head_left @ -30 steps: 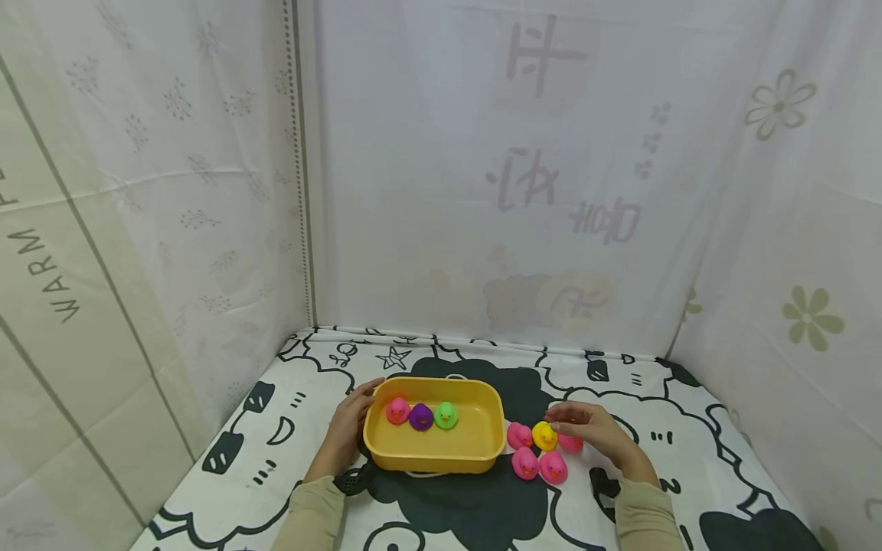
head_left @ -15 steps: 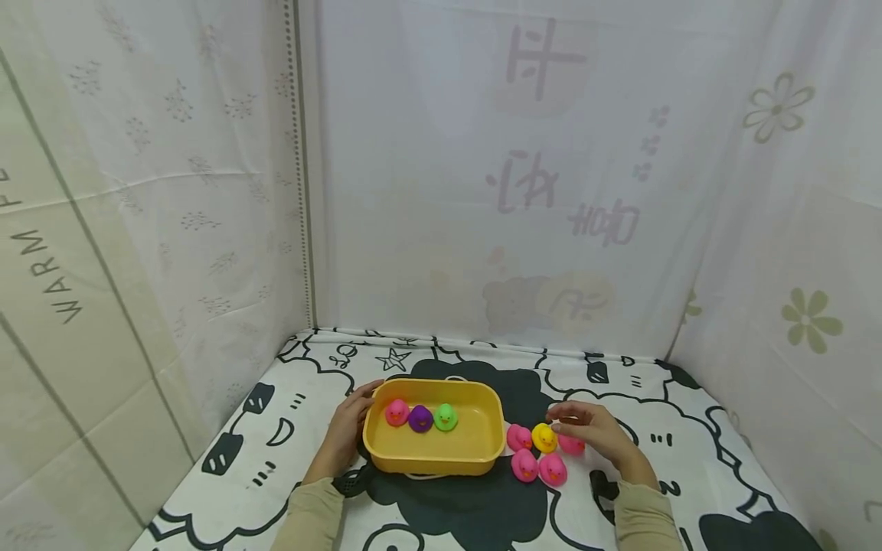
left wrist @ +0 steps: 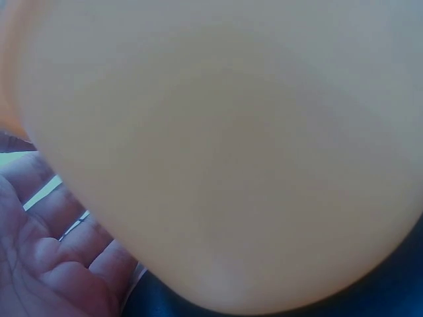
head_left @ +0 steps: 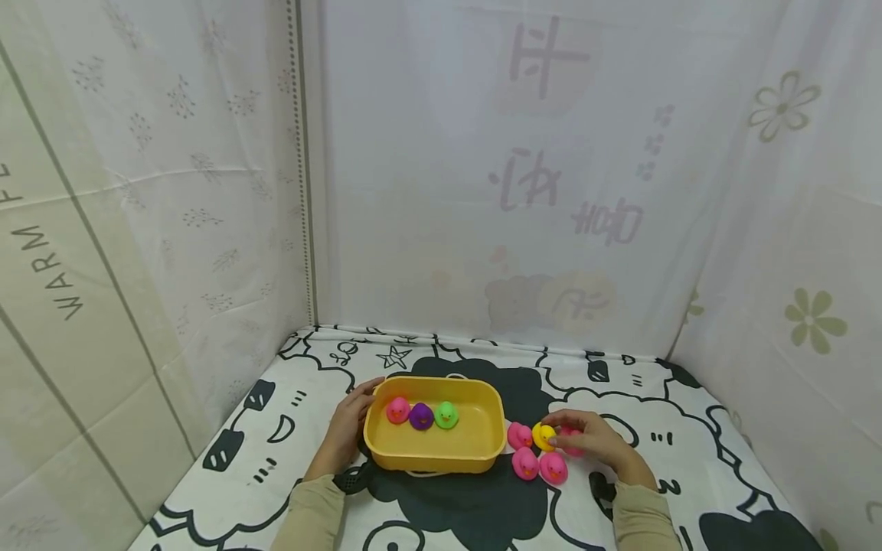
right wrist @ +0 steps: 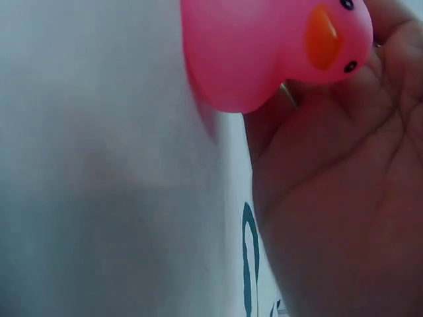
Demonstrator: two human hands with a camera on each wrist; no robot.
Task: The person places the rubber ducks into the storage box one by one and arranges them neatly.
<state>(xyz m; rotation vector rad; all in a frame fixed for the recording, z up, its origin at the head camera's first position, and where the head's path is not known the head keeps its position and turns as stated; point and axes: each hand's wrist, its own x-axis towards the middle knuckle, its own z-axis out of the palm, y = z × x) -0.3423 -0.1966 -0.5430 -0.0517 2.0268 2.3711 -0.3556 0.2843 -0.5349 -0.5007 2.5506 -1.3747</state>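
My left hand (head_left: 346, 430) rests along the left side of a yellow plastic basin (head_left: 434, 461), fingers extended against its wall; the left wrist view shows the palm and fingers beside the blurred basin (left wrist: 225, 165). Inside the basin sit a pink rubber duck (head_left: 397, 410), a purple one (head_left: 421, 416) and a green one (head_left: 446, 415) in a row. To the right, my right hand (head_left: 599, 440) pinches a yellow rubber duck (head_left: 542, 437) between thumb and fingers. A pink duck (right wrist: 244, 53), partly hidden under that hand in the head view, shows near its palm in the right wrist view.
More pink ducks lie around the yellow one: one to its left (head_left: 520, 435) and two in front, a nearer-left duck (head_left: 526, 464) and a nearer-right duck (head_left: 553, 467). A black-and-white patterned cloth (head_left: 269, 444) covers the table. Pale curtains (head_left: 441, 168) close off the back and sides.
My right hand has lowered from above the yellow duck and its thumb and fingers have come together on it. The left hand and the basin stay in place.
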